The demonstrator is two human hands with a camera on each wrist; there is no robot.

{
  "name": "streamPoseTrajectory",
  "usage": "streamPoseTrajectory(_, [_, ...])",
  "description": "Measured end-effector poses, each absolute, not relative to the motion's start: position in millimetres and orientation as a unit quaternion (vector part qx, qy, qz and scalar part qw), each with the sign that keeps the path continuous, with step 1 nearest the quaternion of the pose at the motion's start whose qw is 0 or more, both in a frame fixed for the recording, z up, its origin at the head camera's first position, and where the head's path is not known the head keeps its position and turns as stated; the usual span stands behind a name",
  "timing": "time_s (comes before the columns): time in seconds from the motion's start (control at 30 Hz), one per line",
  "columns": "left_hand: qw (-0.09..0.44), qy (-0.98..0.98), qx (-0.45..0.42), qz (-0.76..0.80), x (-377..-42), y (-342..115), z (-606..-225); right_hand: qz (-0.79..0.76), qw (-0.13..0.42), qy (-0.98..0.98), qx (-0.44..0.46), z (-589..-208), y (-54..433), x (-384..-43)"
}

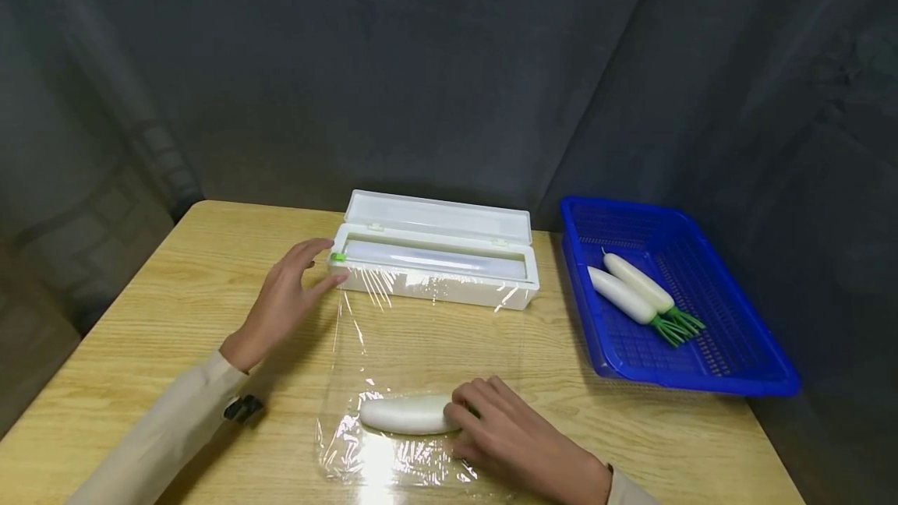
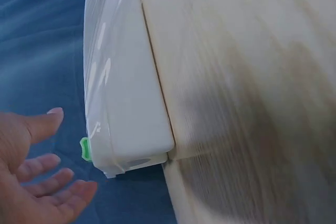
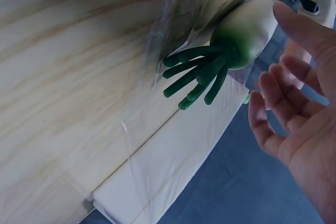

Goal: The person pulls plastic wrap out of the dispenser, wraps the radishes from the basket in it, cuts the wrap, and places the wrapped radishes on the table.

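Observation:
A white radish with green stalks lies on a sheet of clear plastic wrap drawn forward over the table. My right hand is over the radish's leafy end; in the right wrist view its thumb tip is right at the radish's side, the other fingers loosely bent and apart from it. The wrap comes from a white dispenser box holding a roll, its lid raised. My left hand is at the box's left end, thumb and fingers spread around a green slider.
To the right stands a blue plastic basket with two more radishes in it. The wooden table ends just behind the box, before a dark grey curtain.

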State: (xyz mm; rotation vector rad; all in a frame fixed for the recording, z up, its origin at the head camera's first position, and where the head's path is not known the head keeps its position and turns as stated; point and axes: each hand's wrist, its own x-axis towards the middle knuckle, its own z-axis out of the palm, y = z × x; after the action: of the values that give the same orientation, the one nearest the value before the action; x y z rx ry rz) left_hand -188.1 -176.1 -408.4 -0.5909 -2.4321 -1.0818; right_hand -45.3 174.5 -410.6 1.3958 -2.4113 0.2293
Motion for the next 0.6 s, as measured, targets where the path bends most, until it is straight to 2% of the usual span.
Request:
streamPoseTrajectory(0.2, [0.265, -0.859, -0.288, -0.329, -175, -174, -408, 0.100, 0.134, -0.854, 0.493, -407, 184, -39])
streamPoseTrajectory(0.4, [0.259, -0.844, -0.359, -0.301, -163, -174, -407, 0.134, 0.057, -0.857, 0.494, -405, 189, -35])
streamPoseTrajectory(0.5, [0.198, -0.835, -0.407, -0.312, -155, -174, -405, 0.145, 0.020, -0.857, 0.493, -404, 190, -35])
streamPoseTrajectory(0.6, [0.070, -0.825, -0.444, -0.344, -144, -174, -402, 0.151, -0.011, -0.855, 0.496, -404, 193, -35])
